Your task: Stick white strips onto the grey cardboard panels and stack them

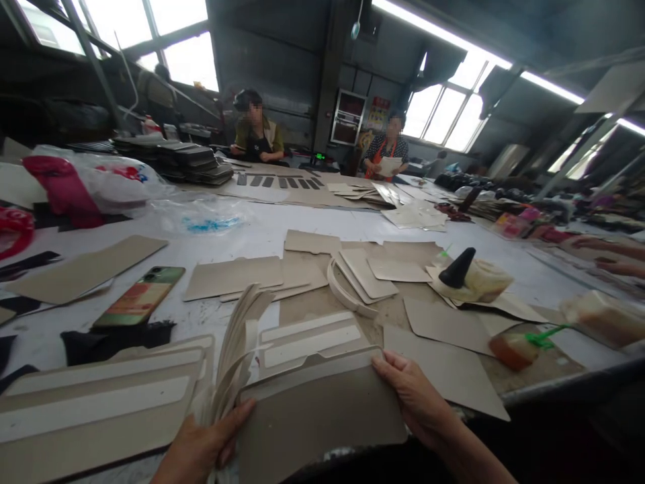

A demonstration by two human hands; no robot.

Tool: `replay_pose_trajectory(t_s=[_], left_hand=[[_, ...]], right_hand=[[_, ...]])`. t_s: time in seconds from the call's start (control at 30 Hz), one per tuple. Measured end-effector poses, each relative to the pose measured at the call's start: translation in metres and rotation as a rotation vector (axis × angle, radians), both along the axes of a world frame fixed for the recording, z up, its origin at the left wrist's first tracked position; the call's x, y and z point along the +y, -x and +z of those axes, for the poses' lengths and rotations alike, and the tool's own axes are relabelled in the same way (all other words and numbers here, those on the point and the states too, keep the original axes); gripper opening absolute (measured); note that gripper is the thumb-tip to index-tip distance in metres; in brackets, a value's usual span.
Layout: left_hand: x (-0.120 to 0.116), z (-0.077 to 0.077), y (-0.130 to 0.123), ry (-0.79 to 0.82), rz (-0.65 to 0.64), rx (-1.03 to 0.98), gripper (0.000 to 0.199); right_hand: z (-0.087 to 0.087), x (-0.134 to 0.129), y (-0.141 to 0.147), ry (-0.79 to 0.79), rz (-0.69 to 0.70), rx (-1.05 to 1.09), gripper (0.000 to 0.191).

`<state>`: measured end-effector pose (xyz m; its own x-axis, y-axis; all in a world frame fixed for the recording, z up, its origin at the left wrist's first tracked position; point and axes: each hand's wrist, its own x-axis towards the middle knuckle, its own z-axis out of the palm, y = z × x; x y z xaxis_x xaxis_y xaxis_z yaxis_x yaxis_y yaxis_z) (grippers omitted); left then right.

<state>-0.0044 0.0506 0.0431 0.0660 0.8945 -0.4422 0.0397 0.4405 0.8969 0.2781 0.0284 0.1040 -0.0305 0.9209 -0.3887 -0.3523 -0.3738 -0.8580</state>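
A grey-beige cardboard panel (322,420) with rounded corners is held tilted at the table's near edge. My left hand (204,440) is closed on its left edge, the thumb lying on the front face. At the upper right corner my right hand (410,393) grips it between thumb and fingers. Just behind my left hand, a bundle of long pale strips (239,336) bends upward; whether that hand touches them I cannot tell. Beyond the panel lies another board piece (312,339) with lighter bands on it. More banded panels (101,403) are stacked at left.
A phone (144,296) lies at left near plastic bags (115,175). Loose boards (236,275) cover the middle. At right are a black-nozzled bottle (474,275) and a green-tipped bottle (519,346) of amber liquid. Two people (259,138) are across the table; another person's arms (615,255) reach in at right.
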Motion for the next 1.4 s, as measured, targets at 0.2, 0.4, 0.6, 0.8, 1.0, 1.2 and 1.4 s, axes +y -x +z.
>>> replay_pose_trajectory(t_s=[0.2, 0.4, 0.6, 0.8, 1.0, 1.2, 1.4], left_hand=[[-0.004, 0.008, -0.001, 0.081, 0.01, -0.073, 0.043], [-0.001, 0.019, -0.003, 0.107, -0.003, -0.103, 0.047], [0.006, 0.011, -0.002, 0.085, -0.07, 0.05, 0.056], [0.007, 0.008, -0.002, 0.15, -0.063, -0.022, 0.057], [0.007, 0.015, -0.003, 0.07, -0.065, -0.091, 0.052], [0.007, 0.013, -0.001, 0.064, -0.048, -0.12, 0.046], [0.021, 0.022, 0.002, 0.074, -0.059, 0.0, 0.043]], right_hand=[[-0.007, 0.0, -0.001, -0.017, -0.026, -0.028, 0.036], [-0.013, 0.005, -0.001, -0.001, -0.05, -0.091, 0.038], [-0.023, 0.01, -0.003, 0.009, -0.083, -0.119, 0.038], [-0.025, 0.016, -0.003, 0.014, -0.081, -0.133, 0.038], [-0.028, 0.02, -0.001, 0.1, -0.078, -0.197, 0.037], [-0.033, 0.023, 0.0, 0.145, -0.08, -0.185, 0.032], [-0.033, 0.035, 0.003, 0.123, -0.061, -0.134, 0.029]])
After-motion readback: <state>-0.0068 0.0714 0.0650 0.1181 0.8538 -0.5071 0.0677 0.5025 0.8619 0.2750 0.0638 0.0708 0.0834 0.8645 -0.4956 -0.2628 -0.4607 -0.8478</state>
